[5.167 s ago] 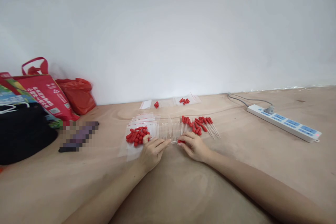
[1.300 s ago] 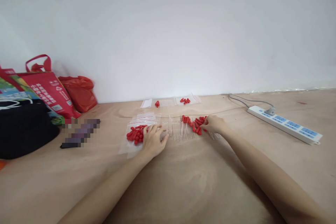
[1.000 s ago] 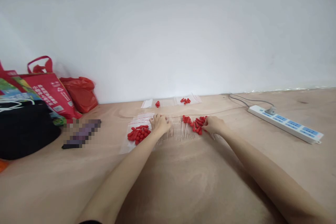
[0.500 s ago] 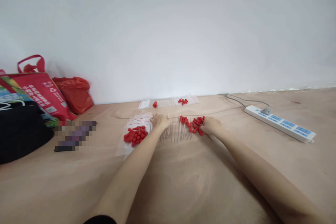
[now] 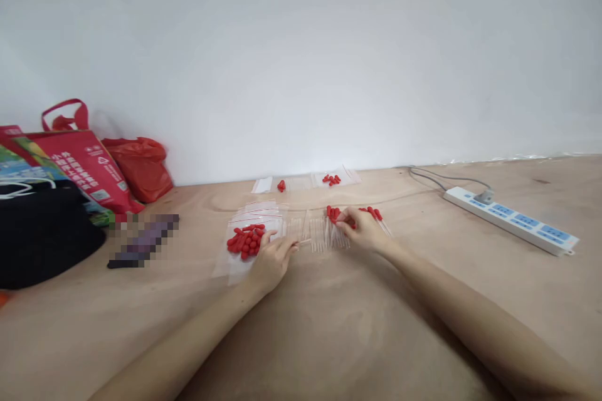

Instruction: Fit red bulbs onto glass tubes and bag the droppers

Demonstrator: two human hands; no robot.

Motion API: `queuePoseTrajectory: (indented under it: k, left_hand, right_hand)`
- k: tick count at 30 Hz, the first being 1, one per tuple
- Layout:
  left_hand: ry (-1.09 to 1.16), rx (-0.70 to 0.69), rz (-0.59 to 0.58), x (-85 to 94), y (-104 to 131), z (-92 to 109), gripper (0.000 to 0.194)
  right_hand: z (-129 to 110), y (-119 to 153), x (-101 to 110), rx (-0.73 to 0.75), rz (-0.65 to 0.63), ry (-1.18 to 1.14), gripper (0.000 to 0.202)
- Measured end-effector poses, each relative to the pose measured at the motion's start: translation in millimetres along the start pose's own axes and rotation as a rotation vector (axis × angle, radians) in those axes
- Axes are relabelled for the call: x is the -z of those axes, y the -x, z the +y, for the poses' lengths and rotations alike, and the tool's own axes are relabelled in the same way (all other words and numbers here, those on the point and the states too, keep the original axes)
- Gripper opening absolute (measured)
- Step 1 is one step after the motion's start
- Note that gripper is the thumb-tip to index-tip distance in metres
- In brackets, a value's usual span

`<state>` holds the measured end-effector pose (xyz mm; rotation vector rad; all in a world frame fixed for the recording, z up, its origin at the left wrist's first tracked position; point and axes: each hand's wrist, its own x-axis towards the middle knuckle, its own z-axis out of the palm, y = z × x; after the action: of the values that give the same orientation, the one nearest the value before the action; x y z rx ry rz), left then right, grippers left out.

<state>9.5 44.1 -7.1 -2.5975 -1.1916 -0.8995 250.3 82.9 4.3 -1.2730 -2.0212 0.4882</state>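
Observation:
My left hand [image 5: 271, 261] is closed in a pinch, with a thin pale stick [image 5: 305, 242] pointing right from its fingertips. Beside it lies a pile of red, rounded, elongated pieces [image 5: 245, 242] on clear zip bags [image 5: 256, 210]. My right hand [image 5: 362, 230] pinches at a red piece [image 5: 333, 213]; its fingers partly cover the red pieces there. Between the hands, a row of thin pale sticks [image 5: 318, 238] lies on the table. Red-headed sticks [image 5: 377, 214] show just beyond my right hand.
Flat clear bags with red pieces [image 5: 332, 180] lie by the wall. A white power strip [image 5: 512, 220] with a grey cord is on the right. On the left are a red bag [image 5: 141, 169], a printed bag [image 5: 89, 166], a black item [image 5: 47, 238] and a blurred dark object [image 5: 143, 241].
My left hand has drawn nearer and now has a stick in its fingers. My right hand has shifted left along the red pieces, uncovering red-headed sticks on the right.

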Motion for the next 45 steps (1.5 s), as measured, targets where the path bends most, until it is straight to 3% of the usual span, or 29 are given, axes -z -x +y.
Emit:
queuePoseTrajectory:
  k: [3, 7, 23, 32, 45]
  left_hand:
    - [-0.018, -0.066, 0.05, -4.9, 9, -1, 0.025]
    - [-0.033, -0.069, 0.063, -7.5, 10, -1, 0.027]
    - [-0.007, -0.071, 0.029, -4.1, 10, 3, 0.03]
    - [-0.006, -0.133, 0.017, -2.9, 10, 5, 0.036]
    - [-0.087, -0.173, -0.042, -2.5, 11, 6, 0.04]
  right_hand:
    - [-9, 16, -27, 0.24, 0.074, 0.055, 0.023]
    - [-13, 29, -44, 0.372, 0.011, 0.159, 0.027]
    - [-25, 31, -44, 0.372, -0.027, -0.061, 0.017]
    - [-25, 31, -48, 0.371, 0.047, -0.169, 0.012]
    - [-20, 33, -50, 0.499, 0.104, -0.039, 0.02]
